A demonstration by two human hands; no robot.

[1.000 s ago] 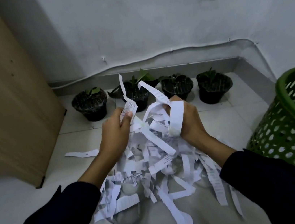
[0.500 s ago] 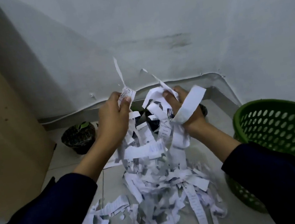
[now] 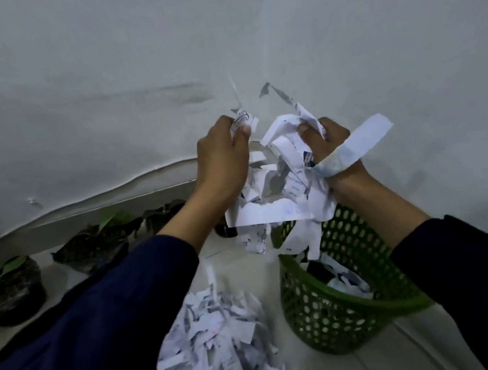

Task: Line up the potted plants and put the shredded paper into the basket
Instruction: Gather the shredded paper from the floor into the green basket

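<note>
1. Sitting at about 9 o'clock along the foot of the wall, the potted plants (image 3: pixel 6 288) form a row on the floor; the row already looks lined up, though the dark pots blur together and the left sleeve (image 3: pixel 95 340) cuts off the ones further right, so their count is unclear.
2. At 6 o'clock a loose heap of shredded paper (image 3: pixel 210 343) lies on the floor, just beside the basket and not in it.
3. Just left of centre, the left hand (image 3: pixel 222 164) is raised with its fingers clamped on the left side of a bundle of strips (image 3: pixel 280 186).
4. At about 1 o'clock from centre, the right hand (image 3: pixel 331 153) grips the other side of the same bundle, one long strip looping over its wrist towards 2 o'clock.
5. The bundle hangs above the near-left rim of the green basket (image 3: pixel 333 313), at 5 o'clock, with some tails dipping over the opening; some paper lies inside already.
6. The step in hand seems to be carrying paper to the basket. The next move calls for shifting the bundle a little towards 3 o'clock, over the opening, then letting both hands go so trailing strips fall inside.
7. The basket's right side is hidden by the right sleeve, and motion blur softens the bundle.
</note>
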